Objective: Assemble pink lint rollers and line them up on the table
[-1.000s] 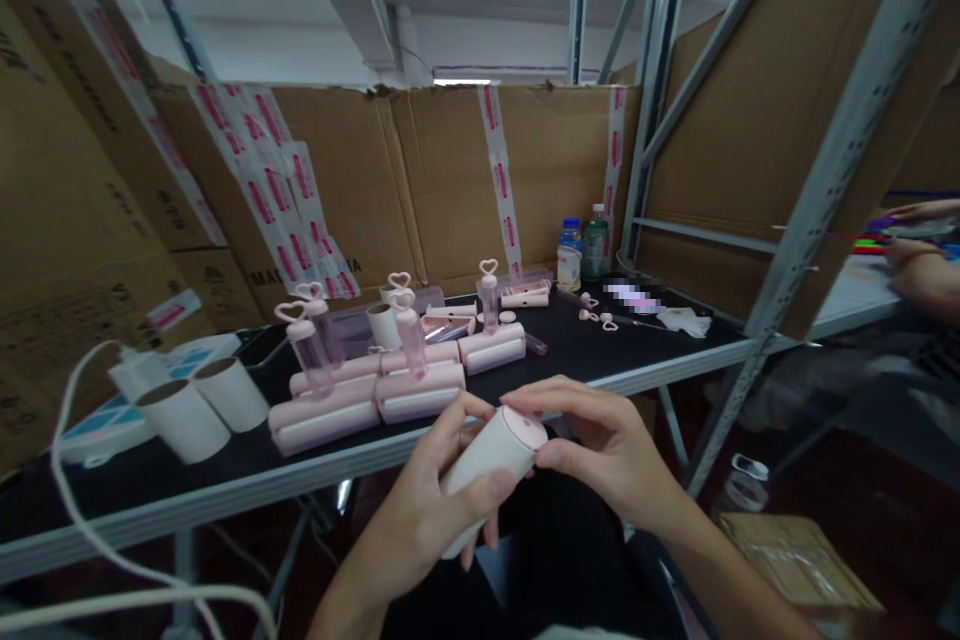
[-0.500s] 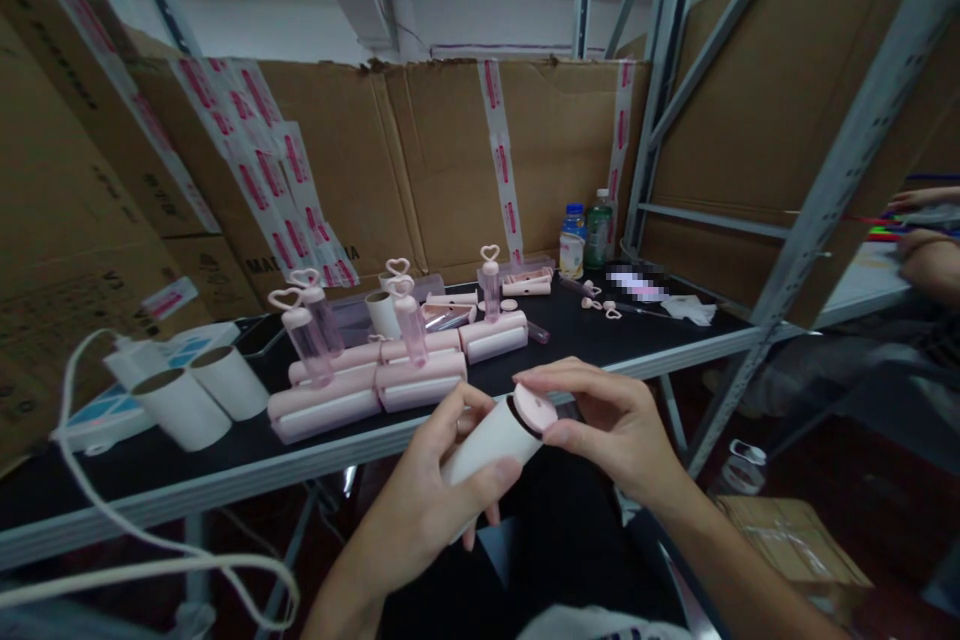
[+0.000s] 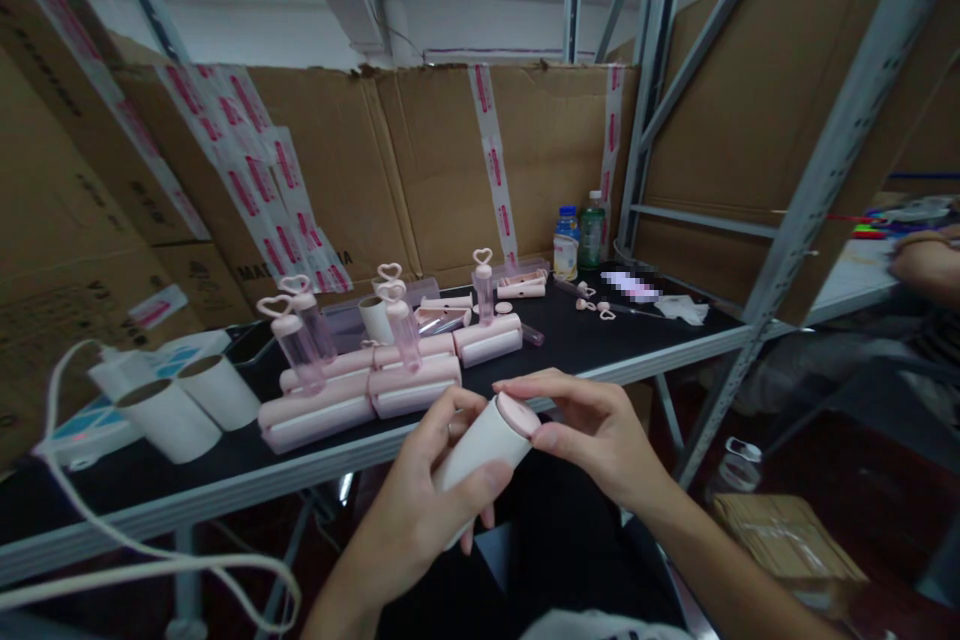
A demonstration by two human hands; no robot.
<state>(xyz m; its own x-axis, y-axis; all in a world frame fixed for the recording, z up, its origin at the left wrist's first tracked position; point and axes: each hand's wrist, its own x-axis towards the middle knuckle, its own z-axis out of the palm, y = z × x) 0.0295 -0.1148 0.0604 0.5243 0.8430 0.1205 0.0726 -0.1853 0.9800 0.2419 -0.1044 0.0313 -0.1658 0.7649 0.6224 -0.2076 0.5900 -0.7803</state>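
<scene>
My left hand is wrapped around a white tube, tilted with its top end up to the right. A pale pink round cap sits in the tube's upper end, almost level with the rim. The thumb and fingers of my right hand pinch the cap's edge. Beyond my hands, pink cylindrical rollers with white strips lie in rows on the black shelf. Clear pink tubes with heart-shaped handles stand upright on them.
Two white tubes stand by a white power strip at left, with a looping white cable. Two bottles stand at the back. The metal shelf edge runs before me. Another person's arm shows far right.
The pink cap has gone from standing tilted with a dark gap beneath it to lying nearly flush in the tube's end. The view has shifted slightly.
</scene>
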